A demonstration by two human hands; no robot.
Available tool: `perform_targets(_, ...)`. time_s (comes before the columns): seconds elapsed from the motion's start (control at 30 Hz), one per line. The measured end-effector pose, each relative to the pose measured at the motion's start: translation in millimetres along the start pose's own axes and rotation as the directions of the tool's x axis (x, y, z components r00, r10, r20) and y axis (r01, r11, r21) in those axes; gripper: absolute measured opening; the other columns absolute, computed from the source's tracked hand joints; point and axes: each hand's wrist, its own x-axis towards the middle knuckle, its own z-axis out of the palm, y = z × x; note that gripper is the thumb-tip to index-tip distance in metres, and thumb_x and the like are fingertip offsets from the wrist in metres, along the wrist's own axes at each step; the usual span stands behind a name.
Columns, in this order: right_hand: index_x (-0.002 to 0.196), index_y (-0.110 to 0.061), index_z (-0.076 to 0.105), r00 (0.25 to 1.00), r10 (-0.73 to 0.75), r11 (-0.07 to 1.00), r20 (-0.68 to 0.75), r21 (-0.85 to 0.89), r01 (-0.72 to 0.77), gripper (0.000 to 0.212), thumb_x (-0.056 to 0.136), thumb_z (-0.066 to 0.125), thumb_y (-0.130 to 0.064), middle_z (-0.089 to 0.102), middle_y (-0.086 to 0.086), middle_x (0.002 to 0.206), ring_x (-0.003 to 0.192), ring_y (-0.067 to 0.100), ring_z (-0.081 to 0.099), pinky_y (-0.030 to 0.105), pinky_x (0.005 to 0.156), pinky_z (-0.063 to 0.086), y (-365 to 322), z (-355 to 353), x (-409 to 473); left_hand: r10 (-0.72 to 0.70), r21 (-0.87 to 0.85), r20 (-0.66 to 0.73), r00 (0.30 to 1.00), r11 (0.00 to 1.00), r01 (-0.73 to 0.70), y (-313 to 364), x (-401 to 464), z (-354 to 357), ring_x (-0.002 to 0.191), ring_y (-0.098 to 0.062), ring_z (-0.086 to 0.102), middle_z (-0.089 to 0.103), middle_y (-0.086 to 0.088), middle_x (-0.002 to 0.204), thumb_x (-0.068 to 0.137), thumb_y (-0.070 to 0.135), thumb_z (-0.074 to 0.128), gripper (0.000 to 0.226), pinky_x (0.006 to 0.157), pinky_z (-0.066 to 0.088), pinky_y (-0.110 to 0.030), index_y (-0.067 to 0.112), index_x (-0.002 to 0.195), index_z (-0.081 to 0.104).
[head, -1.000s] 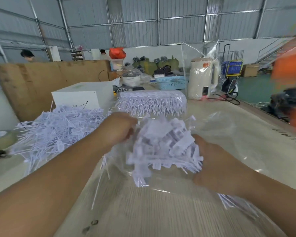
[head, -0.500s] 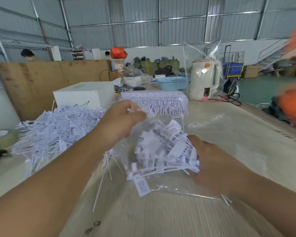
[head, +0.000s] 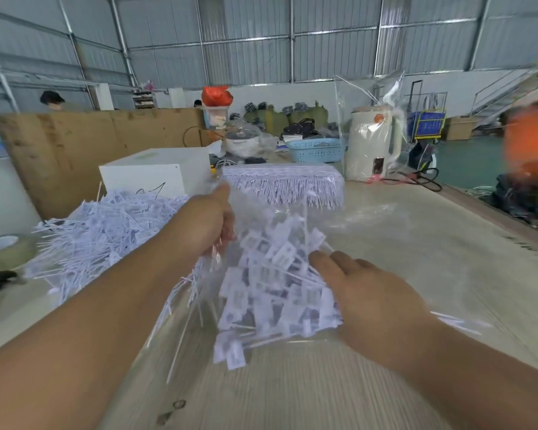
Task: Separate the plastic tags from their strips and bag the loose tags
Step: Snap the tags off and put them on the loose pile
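My left hand (head: 210, 226) grips the upper edge of a clear plastic bag (head: 261, 218) and holds it up over the table. Inside the bag lies a heap of loose white tags (head: 271, 293) with dark print; a few hang out at the lower edge. My right hand (head: 370, 293) lies against the bag's right side with its fingers stretched along the heap. A mound of thin white strips (head: 106, 231) rests on the table to the left. A neat block of tags joined on their strips (head: 283, 184) stands behind the bag.
A white box (head: 156, 172) sits behind the strip mound, with a plywood board (head: 75, 150) further left. A tape roll (head: 7, 249) lies at the left edge. A blue basket (head: 316, 149), a cream appliance (head: 371, 144) and cables sit at the far end. Something orange and blurred (head: 528, 144) is at the right.
My left hand has lifted the bag's edge higher and away from me. The tags have slid down inside the bag. My right hand's fingers have straightened along the bag's side.
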Motion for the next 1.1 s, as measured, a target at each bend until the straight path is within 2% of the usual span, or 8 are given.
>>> perform_targets(0.2, 0.137, -0.031, -0.010, 0.997, -0.070, 0.996, 0.038, -0.052, 0.071, 0.098, 0.078, 0.067, -0.017, 0.035, -0.003, 0.133, 0.107, 0.026, 0.048, 0.036, 0.072, 0.051, 1, 9, 6, 0.164, -0.338, -0.145, 0.976, 0.919, -0.205, 9, -3, 4, 0.034, -0.016, 0.044, 0.051, -0.003, 0.043, 0.102, 0.048, 0.035, 0.055, 0.046, 0.045, -0.026, 0.011, 0.066, 0.055)
perform_targets(0.33, 0.141, -0.026, -0.006, 0.994, 0.111, 0.989, 0.013, -0.095, -0.109, 0.096, 0.083, 0.070, -0.036, 0.036, -0.002, 0.127, 0.103, 0.024, 0.051, 0.033, 0.067, 0.046, 10, 13, 11, 0.416, -0.323, 0.129, 0.900, 0.876, -0.358, -2, -19, -1, 0.035, -0.018, 0.043, 0.042, 0.000, 0.038, 0.094, 0.050, 0.033, 0.058, 0.038, 0.028, -0.013, 0.021, 0.048, 0.054)
perform_targets(0.53, 0.142, -0.024, -0.011, 0.983, 0.178, 0.974, -0.046, -0.137, -0.183, 0.104, 0.081, 0.071, -0.045, 0.033, -0.004, 0.128, 0.107, 0.022, 0.049, 0.031, 0.062, 0.040, 19, 10, 2, 0.131, 0.465, 0.160, 0.978, 0.864, -0.192, -24, -12, -33, 0.056, -0.015, 0.061, 0.068, 0.000, 0.082, 0.087, 0.041, 0.062, 0.023, 0.060, 0.052, -0.034, 0.018, 0.092, 0.063)
perform_targets(0.63, 0.149, -0.022, -0.001, 0.993, 0.116, 0.976, -0.012, -0.186, -0.116, 0.113, 0.070, 0.078, -0.038, 0.038, -0.002, 0.130, 0.104, 0.023, 0.052, 0.030, 0.054, 0.037, 12, 5, -2, 0.367, 0.524, -0.004, 0.930, 0.793, -0.311, -19, -4, -34, 0.096, -0.019, 0.057, 0.048, 0.002, 0.123, 0.076, 0.040, 0.074, 0.070, 0.076, 0.045, -0.032, 0.024, 0.134, 0.039)
perform_targets(0.77, 0.129, -0.006, 0.052, 0.989, -0.002, 0.975, -0.151, -0.221, -0.032, 0.112, 0.021, 0.081, -0.004, 0.065, 0.009, 0.091, 0.061, 0.029, 0.059, 0.025, 0.033, 0.033, 9, 7, -4, 0.697, 0.894, 0.165, 0.698, 0.194, -0.405, -3, 6, -7, 0.119, -0.029, 0.040, 0.042, -0.005, 0.133, 0.073, 0.023, 0.070, 0.058, 0.097, 0.034, -0.042, 0.020, 0.129, 0.053)
perform_targets(0.87, 0.128, -0.008, 0.043, 0.955, -0.124, 0.955, -0.270, -0.295, 0.041, 0.097, 0.035, 0.069, 0.002, 0.066, 0.010, 0.091, 0.060, 0.029, 0.058, 0.027, 0.035, 0.038, 11, 9, -4, 0.533, 0.960, 0.279, 0.798, -0.174, -0.219, 6, 14, 17, 0.104, -0.026, 0.047, 0.054, -0.003, 0.107, 0.080, 0.025, 0.060, 0.017, 0.092, 0.030, -0.041, 0.025, 0.098, 0.059)
perform_targets(1.0, 0.128, -0.008, 0.043, 0.927, -0.210, 0.940, -0.310, -0.326, 0.104, 0.070, 0.061, 0.030, 0.000, 0.068, 0.011, 0.095, 0.062, 0.029, 0.059, 0.031, 0.035, 0.043, 15, 7, -8, 0.350, 0.991, 0.128, 0.928, 0.000, -0.136, 3, 47, 11, 0.086, -0.023, 0.058, 0.060, -0.001, 0.090, 0.089, 0.016, 0.051, 0.007, 0.083, 0.032, -0.036, 0.021, 0.086, 0.047)
perform_targets(1.1, 0.129, -0.008, 0.043, 0.914, -0.263, 0.930, -0.308, -0.332, 0.156, 0.071, 0.059, 0.030, 0.000, 0.068, 0.012, 0.099, 0.065, 0.030, 0.060, 0.033, 0.036, 0.045, 20, 6, -9, 0.313, 0.920, -0.033, 0.949, 0.381, -0.094, -5, 66, -5, 0.099, -0.032, 0.059, 0.061, -0.011, 0.103, 0.088, 0.007, 0.047, 0.019, 0.077, 0.046, -0.038, 0.010, 0.100, 0.062)
